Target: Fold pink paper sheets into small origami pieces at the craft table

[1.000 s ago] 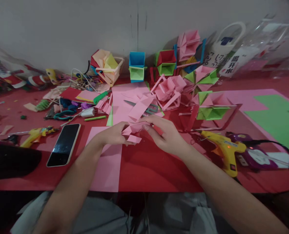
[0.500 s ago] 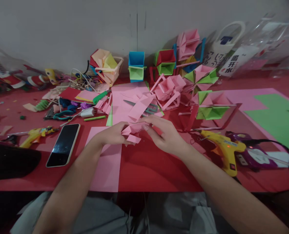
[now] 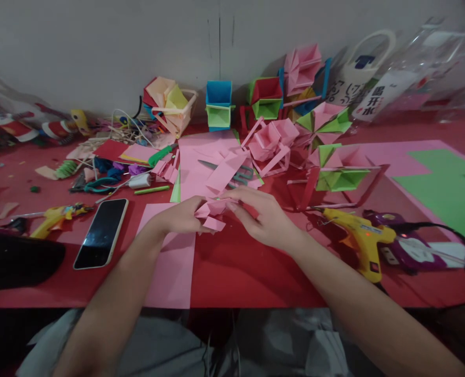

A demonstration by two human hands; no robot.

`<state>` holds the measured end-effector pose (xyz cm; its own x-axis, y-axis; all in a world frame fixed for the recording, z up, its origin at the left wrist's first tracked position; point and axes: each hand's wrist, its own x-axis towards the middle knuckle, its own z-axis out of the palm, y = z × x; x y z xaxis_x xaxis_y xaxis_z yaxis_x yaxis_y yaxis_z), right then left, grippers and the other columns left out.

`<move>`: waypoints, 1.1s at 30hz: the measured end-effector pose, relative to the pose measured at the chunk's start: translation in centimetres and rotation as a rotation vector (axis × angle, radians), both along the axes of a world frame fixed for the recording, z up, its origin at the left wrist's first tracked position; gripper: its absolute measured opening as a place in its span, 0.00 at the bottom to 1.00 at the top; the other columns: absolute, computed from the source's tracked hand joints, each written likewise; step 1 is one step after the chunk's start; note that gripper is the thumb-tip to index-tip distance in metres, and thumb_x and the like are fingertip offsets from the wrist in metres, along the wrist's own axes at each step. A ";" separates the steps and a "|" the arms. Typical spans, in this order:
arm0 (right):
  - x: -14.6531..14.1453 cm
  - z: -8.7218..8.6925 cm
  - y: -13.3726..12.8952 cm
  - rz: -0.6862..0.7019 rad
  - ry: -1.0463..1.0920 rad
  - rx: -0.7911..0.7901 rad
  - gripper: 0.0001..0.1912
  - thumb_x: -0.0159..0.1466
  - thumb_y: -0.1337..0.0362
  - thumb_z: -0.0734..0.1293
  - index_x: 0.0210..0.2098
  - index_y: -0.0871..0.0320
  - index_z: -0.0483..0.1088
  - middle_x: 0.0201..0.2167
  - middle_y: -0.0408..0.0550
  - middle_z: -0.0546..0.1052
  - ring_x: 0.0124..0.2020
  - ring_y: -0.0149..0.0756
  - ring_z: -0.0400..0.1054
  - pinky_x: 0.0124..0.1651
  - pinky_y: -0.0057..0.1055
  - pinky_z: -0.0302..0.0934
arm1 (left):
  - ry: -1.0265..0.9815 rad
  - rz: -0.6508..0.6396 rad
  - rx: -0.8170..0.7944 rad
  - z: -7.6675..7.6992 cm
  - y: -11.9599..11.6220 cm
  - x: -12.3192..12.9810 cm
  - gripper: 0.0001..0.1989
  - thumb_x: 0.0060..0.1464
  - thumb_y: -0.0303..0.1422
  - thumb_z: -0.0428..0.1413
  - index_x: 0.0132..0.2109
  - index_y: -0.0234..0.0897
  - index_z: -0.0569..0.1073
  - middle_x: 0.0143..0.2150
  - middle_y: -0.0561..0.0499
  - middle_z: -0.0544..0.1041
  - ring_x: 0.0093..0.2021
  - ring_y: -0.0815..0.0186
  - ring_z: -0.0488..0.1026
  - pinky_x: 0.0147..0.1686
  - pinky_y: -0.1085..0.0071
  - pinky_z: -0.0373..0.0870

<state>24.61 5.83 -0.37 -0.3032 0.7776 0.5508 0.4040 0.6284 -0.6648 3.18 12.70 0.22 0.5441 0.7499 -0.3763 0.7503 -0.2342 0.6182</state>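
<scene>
Between my hands, above the red tabletop, is a folded pink paper piece (image 3: 213, 208) with a loose flap pointing down toward me. My left hand (image 3: 185, 214) is closed around its left side, most fingers hidden behind the paper. At the right edge of the piece, my right hand (image 3: 259, 214) pinches with thumb and fingertips. Just beyond the hands lie pink paper strips (image 3: 227, 173) on a stack of pink sheets (image 3: 191, 152), partly covering grey-handled scissors (image 3: 242, 177). Under my left wrist a pink sheet (image 3: 172, 272) lies flat.
A yellow glue gun (image 3: 360, 238) lies at right, its cord trailing. A phone (image 3: 102, 233) and a black cylinder (image 3: 20, 259) are at left. Folded paper models (image 3: 269, 141) stand along the back. Plastic bottles (image 3: 417, 68) and a white bag (image 3: 354, 78) lean at back right.
Both hands stay almost in place with the pink paper piece between them. The view has shifted very slightly; nothing else has visibly moved.
</scene>
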 end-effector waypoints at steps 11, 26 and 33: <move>-0.1 0.1 0.1 0.019 -0.010 -0.017 0.13 0.69 0.70 0.61 0.50 0.56 0.72 0.46 0.51 0.79 0.48 0.37 0.73 0.52 0.35 0.67 | 0.043 -0.008 0.008 0.6 -0.3 0.4 0.39 0.39 0.52 0.64 0.54 0.33 0.69 0.51 0.41 0.76 0.48 0.52 0.75 0.41 0.66 0.72; -0.2 0.1 0.1 0.023 -0.006 -0.044 0.15 0.68 0.70 0.61 0.52 0.54 0.72 0.48 0.51 0.79 0.49 0.39 0.73 0.52 0.37 0.68 | -0.027 -0.049 0.036 1.1 -0.7 0.7 0.30 0.39 0.49 0.64 0.48 0.37 0.74 0.42 0.46 0.79 0.39 0.55 0.76 0.37 0.65 0.71; -0.7 -0.1 0.0 0.026 0.022 -0.005 0.15 0.68 0.71 0.60 0.52 0.55 0.71 0.48 0.51 0.78 0.50 0.39 0.72 0.54 0.38 0.67 | -0.030 -0.065 0.021 0.9 -0.5 0.7 0.32 0.41 0.49 0.64 0.49 0.34 0.72 0.43 0.44 0.77 0.41 0.54 0.76 0.38 0.64 0.72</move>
<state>23.93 5.82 -0.43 -0.3108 0.7728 0.5533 0.3731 0.6346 -0.6768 3.92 12.17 1.11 0.6028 0.7199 -0.3439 0.7144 -0.2952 0.6344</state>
